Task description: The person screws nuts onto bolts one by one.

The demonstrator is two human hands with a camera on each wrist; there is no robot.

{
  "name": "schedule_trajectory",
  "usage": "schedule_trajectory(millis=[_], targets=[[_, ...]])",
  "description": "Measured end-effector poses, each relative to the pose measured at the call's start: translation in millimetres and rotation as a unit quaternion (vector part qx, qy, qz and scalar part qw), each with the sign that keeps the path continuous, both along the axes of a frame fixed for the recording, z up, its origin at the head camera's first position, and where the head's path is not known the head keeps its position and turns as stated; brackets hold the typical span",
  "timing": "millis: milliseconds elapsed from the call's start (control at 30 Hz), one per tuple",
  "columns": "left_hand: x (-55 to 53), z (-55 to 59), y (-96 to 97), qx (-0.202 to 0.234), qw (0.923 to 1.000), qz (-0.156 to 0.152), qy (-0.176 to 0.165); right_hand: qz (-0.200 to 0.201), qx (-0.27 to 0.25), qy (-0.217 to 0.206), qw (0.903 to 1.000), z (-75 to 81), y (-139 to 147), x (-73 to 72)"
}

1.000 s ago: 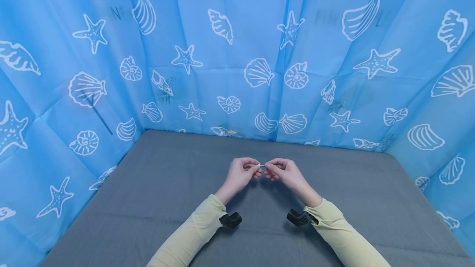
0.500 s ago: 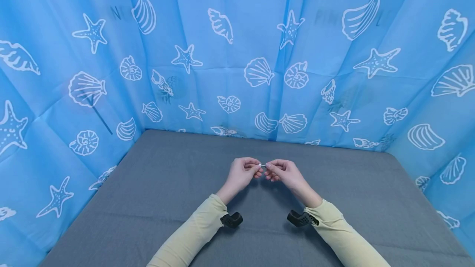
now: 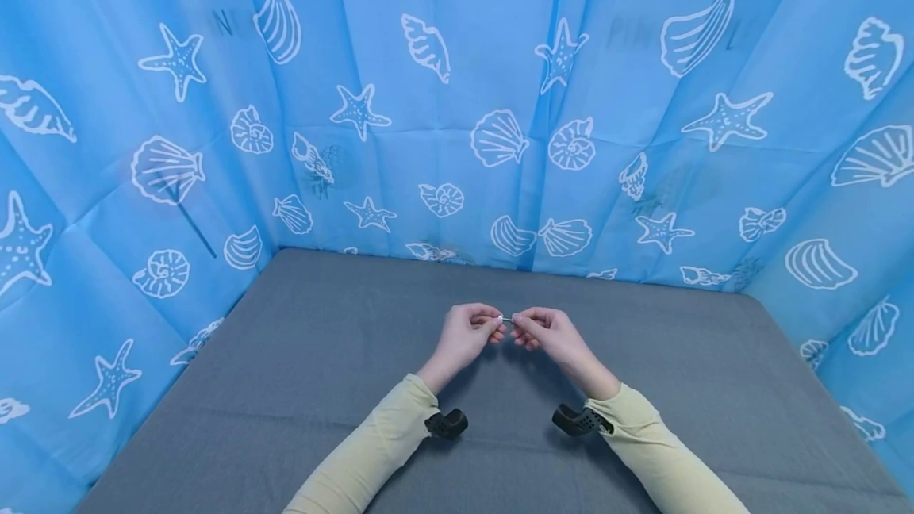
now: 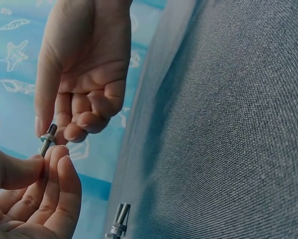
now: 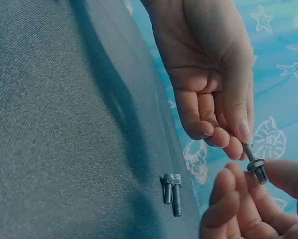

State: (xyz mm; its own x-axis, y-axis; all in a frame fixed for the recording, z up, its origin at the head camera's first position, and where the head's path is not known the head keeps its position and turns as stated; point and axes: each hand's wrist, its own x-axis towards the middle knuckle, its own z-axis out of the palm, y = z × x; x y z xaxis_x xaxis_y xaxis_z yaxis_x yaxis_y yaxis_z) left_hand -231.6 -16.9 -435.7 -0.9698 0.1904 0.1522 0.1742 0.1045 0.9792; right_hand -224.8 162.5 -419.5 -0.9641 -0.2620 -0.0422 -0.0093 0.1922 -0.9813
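Both hands meet over the grey table in the head view, with a small metal bolt between their fingertips. The left hand [image 3: 460, 337] pinches one end of the bolt [image 4: 44, 149] between thumb and fingers, covering that end. Partway along its shank sits a nut [image 5: 256, 165] with a flange or washer, and the threaded tip sticks out beyond it. The right hand [image 3: 557, 337] has its thumb and fingertips on opposite sides of the nut. Both wrist views show two more hex-head bolts [image 5: 172, 191] close together by the grey cloth, below the hands.
Grey cloth covers the table [image 3: 343, 387]. Blue curtains [image 3: 457, 101] with white shells and starfish surround its back and sides. Each wrist carries a black device, the left one [image 3: 446, 423] and the right one [image 3: 581, 420], close above the cloth.
The right fingertips have shifted very slightly right, and a little more of the bolt shows between the hands. The left hand has stayed nearly still.
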Motion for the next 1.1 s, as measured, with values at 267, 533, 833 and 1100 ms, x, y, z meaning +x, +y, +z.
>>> schedule_trajectory(millis=[267,533,833,1100], targets=[[-0.6,0.5,-0.8,-0.001,1.0,-0.001,0.004,0.013,-0.016,0.009,0.9997,1.3,1.4,0.7],[-2.0,2.5,0.1,-0.001,1.0,-0.002,0.005,0.004,0.009,0.003,0.9999,-1.6,-0.3,-2.9],[-1.6,2.5,-1.2,0.006,0.9999,0.002,0.01,0.023,-0.015,0.023,0.9994,-0.3,0.9,-1.1],[-0.3,2.4,0.2,0.002,0.9999,0.003,0.01,0.021,-0.01,0.026,0.9994,-0.9,0.6,-1.3]])
